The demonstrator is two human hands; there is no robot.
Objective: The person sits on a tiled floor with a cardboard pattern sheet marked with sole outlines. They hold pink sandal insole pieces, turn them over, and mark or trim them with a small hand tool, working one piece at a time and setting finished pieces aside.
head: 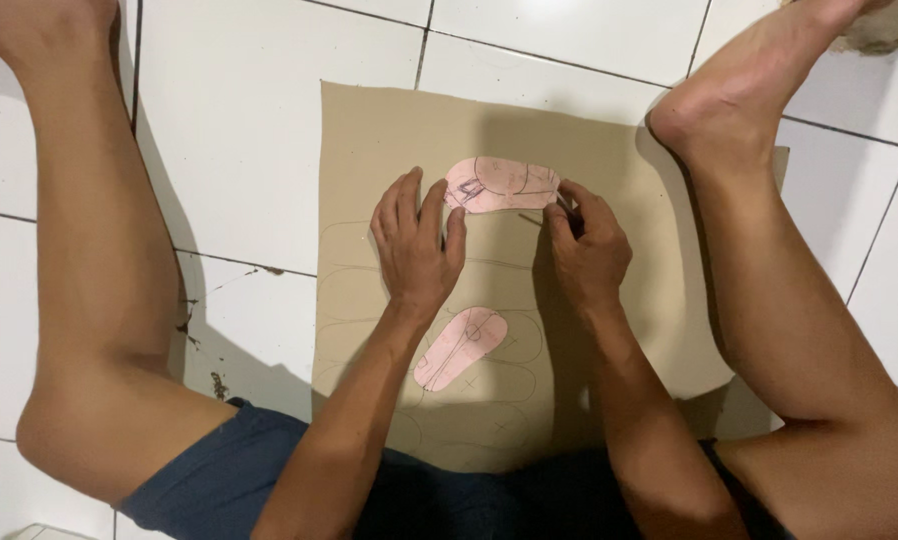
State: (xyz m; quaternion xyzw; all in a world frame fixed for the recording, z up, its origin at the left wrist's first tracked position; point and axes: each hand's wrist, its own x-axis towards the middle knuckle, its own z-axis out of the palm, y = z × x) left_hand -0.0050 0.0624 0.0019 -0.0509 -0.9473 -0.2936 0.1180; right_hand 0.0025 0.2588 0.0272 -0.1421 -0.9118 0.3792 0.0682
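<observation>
Head view: both hands (pixel 416 240) (pixel 587 248) press flat the pink template (pixel 501 185), long axis left-right across the cardboard (pixel 609 150)

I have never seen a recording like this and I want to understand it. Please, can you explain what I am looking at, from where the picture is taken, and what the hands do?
There is no machine here. A person sits on a white tiled floor, and the one picture comes from a camera worn on the head, looking down between the legs at the person's own two hands.

On the floor lies a sheet of brown cardboard, marked with many drawn outlines. Two pink sole-shaped templates lie on it. The left hand lies flat, its fingers pressing on the upper pink template. The right hand is at the template's other end and pinches a thin pen or pencil, its tip by the edge. The lower pink template lies untouched, nearer the body.
</observation>
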